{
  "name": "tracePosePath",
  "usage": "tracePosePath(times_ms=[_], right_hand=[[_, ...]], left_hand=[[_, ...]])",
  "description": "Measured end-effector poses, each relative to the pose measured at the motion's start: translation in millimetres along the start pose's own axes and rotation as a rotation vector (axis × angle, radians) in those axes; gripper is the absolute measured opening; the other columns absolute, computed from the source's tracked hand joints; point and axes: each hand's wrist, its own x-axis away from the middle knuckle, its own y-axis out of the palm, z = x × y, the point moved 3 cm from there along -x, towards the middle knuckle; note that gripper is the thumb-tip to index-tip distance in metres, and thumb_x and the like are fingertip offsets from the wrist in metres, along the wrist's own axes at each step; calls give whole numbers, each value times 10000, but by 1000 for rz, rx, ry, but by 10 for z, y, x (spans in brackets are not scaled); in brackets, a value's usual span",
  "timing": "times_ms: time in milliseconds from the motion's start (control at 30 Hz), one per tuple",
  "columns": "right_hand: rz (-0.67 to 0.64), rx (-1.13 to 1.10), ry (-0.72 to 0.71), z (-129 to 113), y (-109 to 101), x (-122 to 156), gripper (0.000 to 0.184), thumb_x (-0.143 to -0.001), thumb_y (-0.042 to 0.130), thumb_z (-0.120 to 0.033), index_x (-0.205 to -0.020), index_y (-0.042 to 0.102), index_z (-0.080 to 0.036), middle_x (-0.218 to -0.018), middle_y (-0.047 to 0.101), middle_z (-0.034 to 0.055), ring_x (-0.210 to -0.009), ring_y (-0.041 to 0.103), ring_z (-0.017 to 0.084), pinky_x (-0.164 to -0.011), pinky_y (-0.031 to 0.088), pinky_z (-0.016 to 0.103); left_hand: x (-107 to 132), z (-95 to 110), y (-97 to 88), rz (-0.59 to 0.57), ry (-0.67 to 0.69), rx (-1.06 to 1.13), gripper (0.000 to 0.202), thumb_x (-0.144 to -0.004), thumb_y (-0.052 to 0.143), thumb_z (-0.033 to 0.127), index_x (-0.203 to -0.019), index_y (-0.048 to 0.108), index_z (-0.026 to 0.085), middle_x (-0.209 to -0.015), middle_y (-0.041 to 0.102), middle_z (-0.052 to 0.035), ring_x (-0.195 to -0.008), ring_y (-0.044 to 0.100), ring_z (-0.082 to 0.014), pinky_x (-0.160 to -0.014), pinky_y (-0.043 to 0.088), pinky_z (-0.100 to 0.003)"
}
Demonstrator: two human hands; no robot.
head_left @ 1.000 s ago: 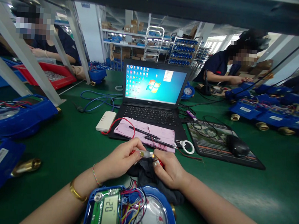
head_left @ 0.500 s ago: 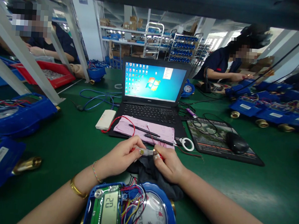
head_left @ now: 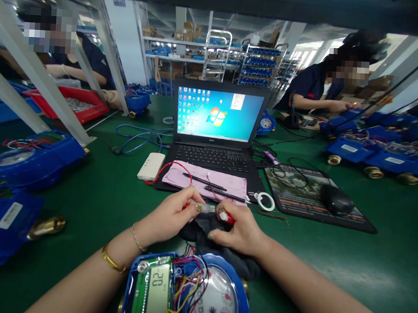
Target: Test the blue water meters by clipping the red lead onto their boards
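Note:
My left hand (head_left: 177, 211) is closed in a pinch on a whitish pin connector (head_left: 207, 208), whose thin metal pins point right. Red shows beside its fingers, and a red cable (head_left: 180, 165) runs from behind this hand to a white box (head_left: 151, 166). My right hand (head_left: 238, 228) grips a small red object with a pale end (head_left: 227, 217), just right of the pins; its thumb is apart from it. Below both hands lies a dark cloth (head_left: 207, 232). Nearest me is a blue water meter (head_left: 244, 302) with an opened display, loose coloured wires and a round dial.
A laptop (head_left: 209, 152) stands ahead, with pink paper (head_left: 174, 175) and pens on it. To the right are a mouse pad (head_left: 287, 199) and mouse (head_left: 336, 200). More blue meters (head_left: 35, 157) sit at both sides. Two people work across the table.
My right thumb has moved down and away from the pins, and the red object has shifted slightly right of them. My left hand keeps its pinch. The whole view has shifted slightly.

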Motion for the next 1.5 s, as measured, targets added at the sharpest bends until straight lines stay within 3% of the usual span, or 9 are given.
tracePosePath(times_ms=[100,200,400,533,667,833,1167,1333,1500], right_hand=[[-16,-140,94,-66,10,-22,231,-665,716,-340,-756,578,-178,-672,555,-8,-608,465,134,-587,319,248],[2,-266,226,-74,-4,-60,123,-676,610,-240,-598,544,-171,-581,486,-16,-583,430,131,-588,301,262],[49,-520,470,70,-52,-75,261,-754,500,-417,-644,474,-182,-486,287,-71,-436,250,92,-443,213,240],[47,-630,499,61,-58,-45,367,-720,592,-520,-701,508,-163,-522,338,-64,-469,274,86,-456,221,231],[6,-679,493,12,-70,-61,445,-657,716,-542,-748,559,-135,-633,485,-13,-575,381,104,-542,309,237],[-23,-668,478,10,-38,-78,420,-658,727,-510,-740,537,-146,-612,453,-34,-561,366,100,-529,300,230],[-27,-71,64,-43,17,-45,195,-814,453,-245,-630,418,-191,-601,466,-1,-561,417,146,-520,314,251],[-5,-79,56,-14,39,-49,172,-791,460,-218,-626,422,-190,-594,467,-2,-549,408,144,-513,299,251],[6,-151,114,50,85,-35,193,-793,481,-270,-624,436,-187,-596,469,-3,-560,419,145,-527,314,262]], left_hand=[[3,7,-35,23,3,3,201,-857,431,350,-852,484,156,-673,427,27,-588,368,-117,-531,301,-231],[1,18,-51,27,6,-3,216,-859,425,367,-851,481,158,-666,421,29,-575,357,-115,-522,293,-233],[-2,7,-29,-4,-12,-42,197,-844,437,351,-852,484,160,-693,455,18,-616,397,-126,-548,307,-238],[4,-7,-10,3,-13,-87,156,-838,431,312,-838,484,164,-701,477,16,-625,412,-131,-566,311,-247],[7,-9,2,30,7,-145,127,-853,429,279,-832,492,170,-717,503,15,-650,440,-138,-596,315,-257],[13,15,17,43,35,-183,104,-863,430,250,-830,493,174,-722,516,18,-647,453,-137,-597,311,-258],[10,-69,91,-79,-43,-179,96,-849,505,250,-822,460,170,-645,483,41,-586,433,-113,-524,290,-230],[3,-67,69,-160,-69,-194,156,-855,492,317,-844,465,164,-634,451,41,-575,396,-116,-520,284,-233],[0,4,91,-255,-86,-217,252,-865,414,318,-663,422,168,-615,433,26,-583,396,-122,-542,284,-247]])
